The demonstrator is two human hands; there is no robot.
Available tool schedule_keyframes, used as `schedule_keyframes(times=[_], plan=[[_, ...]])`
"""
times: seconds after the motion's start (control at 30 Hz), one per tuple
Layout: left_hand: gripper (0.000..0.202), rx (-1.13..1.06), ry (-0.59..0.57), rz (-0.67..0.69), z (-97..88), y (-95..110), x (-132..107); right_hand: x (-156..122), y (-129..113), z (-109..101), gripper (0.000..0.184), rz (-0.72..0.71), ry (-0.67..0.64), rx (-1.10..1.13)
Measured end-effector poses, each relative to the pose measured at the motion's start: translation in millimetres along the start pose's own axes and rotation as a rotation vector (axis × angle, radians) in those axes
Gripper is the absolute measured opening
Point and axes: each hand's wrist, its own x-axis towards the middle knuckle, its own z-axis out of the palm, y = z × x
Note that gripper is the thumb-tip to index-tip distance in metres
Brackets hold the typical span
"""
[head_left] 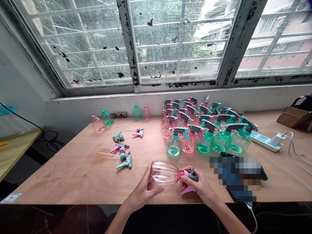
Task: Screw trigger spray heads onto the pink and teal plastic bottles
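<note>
A clear pink spray bottle (165,174) lies sideways between my hands, above the front part of the table. My left hand (146,188) is wrapped around its base end. At the neck, my right hand (195,183) grips the pink and black spray head (192,175), whose pink trigger points down toward the table's front edge. The spray head sits against the bottle's neck; whether it is fully tight I cannot tell. To the left lie several loose spray heads, among them a green and grey one (125,160) and a pink and black one (120,148).
Several pink and green spray bottles with heads (204,143) stand packed at the back right. Headless bottles (98,124) stand along the back left. A power strip (265,141) with cables, phones (262,174) and a brown box (294,113) occupy the right side.
</note>
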Motion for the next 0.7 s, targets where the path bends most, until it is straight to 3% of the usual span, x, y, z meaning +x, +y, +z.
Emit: schedule_keyframes(times=[0.17, 0.33, 0.5, 0.7], plan=[[0.094, 0.040, 0.020, 0.028, 0.3, 3.5, -1.0, 0.1, -1.3, 1.4, 0.033, 0.007, 0.017, -0.001], [0.108, -0.020, 0.026, 0.008, 1.7, 2.4, -1.9, 0.2, -2.2, 2.0, 0.036, 0.012, 0.024, -0.011], [0.099, -0.023, 0.015, -0.031, 0.9, -0.3, -0.5, 0.5, -2.2, 2.0, 0.034, 0.010, 0.021, -0.001], [0.093, 0.032, 0.012, 0.036, -0.1, 2.3, -0.3, -0.1, -4.0, 3.1, 0.035, 0.013, 0.025, 0.004]])
